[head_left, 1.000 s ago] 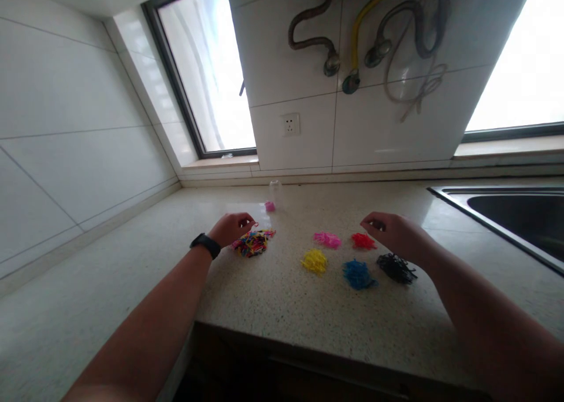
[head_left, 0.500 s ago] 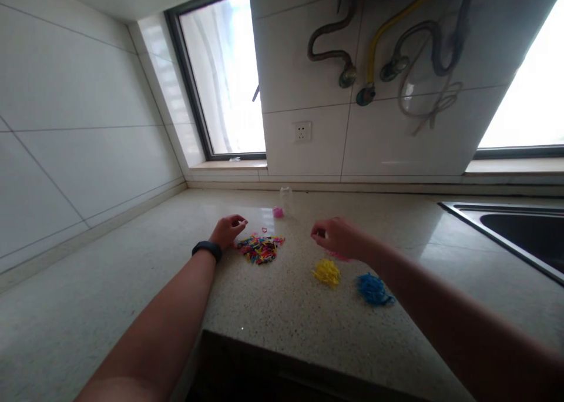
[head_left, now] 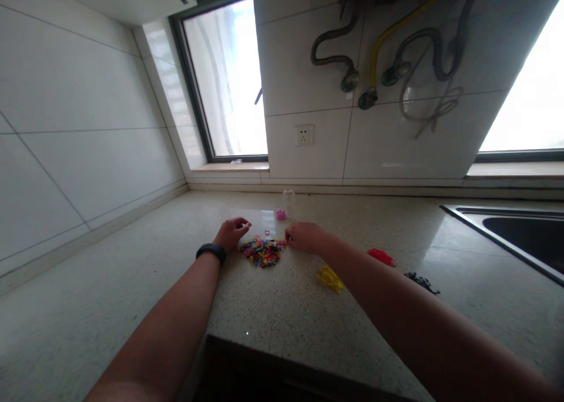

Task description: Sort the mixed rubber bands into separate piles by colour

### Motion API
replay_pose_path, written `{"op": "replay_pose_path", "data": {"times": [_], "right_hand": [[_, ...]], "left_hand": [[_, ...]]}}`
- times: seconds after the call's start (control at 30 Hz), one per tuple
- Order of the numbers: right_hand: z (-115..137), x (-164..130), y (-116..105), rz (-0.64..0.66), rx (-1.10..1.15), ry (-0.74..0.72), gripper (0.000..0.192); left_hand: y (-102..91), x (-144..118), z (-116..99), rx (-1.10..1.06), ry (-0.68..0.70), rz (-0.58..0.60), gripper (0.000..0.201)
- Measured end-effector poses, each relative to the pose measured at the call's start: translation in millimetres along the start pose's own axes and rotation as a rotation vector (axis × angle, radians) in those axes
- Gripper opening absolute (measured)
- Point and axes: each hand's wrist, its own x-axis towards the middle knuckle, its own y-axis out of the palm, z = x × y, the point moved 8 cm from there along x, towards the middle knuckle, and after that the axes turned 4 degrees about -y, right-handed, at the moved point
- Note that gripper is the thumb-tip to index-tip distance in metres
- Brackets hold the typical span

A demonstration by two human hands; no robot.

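Note:
A mixed heap of small coloured rubber bands [head_left: 263, 253] lies on the countertop between my hands. My left hand [head_left: 232, 233], with a dark band on its wrist, rests at the heap's left edge. Its fingers are curled, thumb and forefinger close together; what they hold is too small to make out. At the heap's right edge is my right hand [head_left: 303, 237], fingers pinched downward and their tips partly hidden. Under my right forearm shows a pile of yellow bands [head_left: 329, 278]. Beyond that arm lie red bands [head_left: 381, 256] and black bands [head_left: 422, 282].
Behind the heap stand a clear container [head_left: 288, 199] and a small pink object [head_left: 281, 214]. One loose band [head_left: 267, 233] lies just behind the heap. A sink [head_left: 467, 220] is set in at the right. The countertop's front edge [head_left: 264, 355] is nearby.
My right hand has moved left from above the sorted piles to the mixed heap. Its forearm now covers the blue pile, while red and black piles have come into sight. My left hand stays nearly still.

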Motion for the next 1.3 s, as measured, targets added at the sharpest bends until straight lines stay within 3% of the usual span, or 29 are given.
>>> {"op": "replay_pose_path", "data": {"times": [0.43,0.8,1.03,1.3], "right_hand": [[-8.1,-17.8,-1.3,-0.013,0.014,0.005,0.025],[1.5,-15.2,-0.7,-0.021,0.004,0.003,0.026],[-13.2,-43.6,-25.8,-0.106,0.053,-0.051,0.020],[-60.6,-120.6,-76.5,-0.342,0.384,-0.016,0.020]], "left_hand": [[3.7,0.2,0.8,-0.002,-0.032,0.038,0.040],[3.5,-2.5,-4.9,-0.004,-0.040,0.059,0.042],[3.8,-2.6,-3.5,0.003,-0.038,0.058,0.042],[4.4,-2.8,4.3,0.022,-0.056,0.067,0.045]]}}
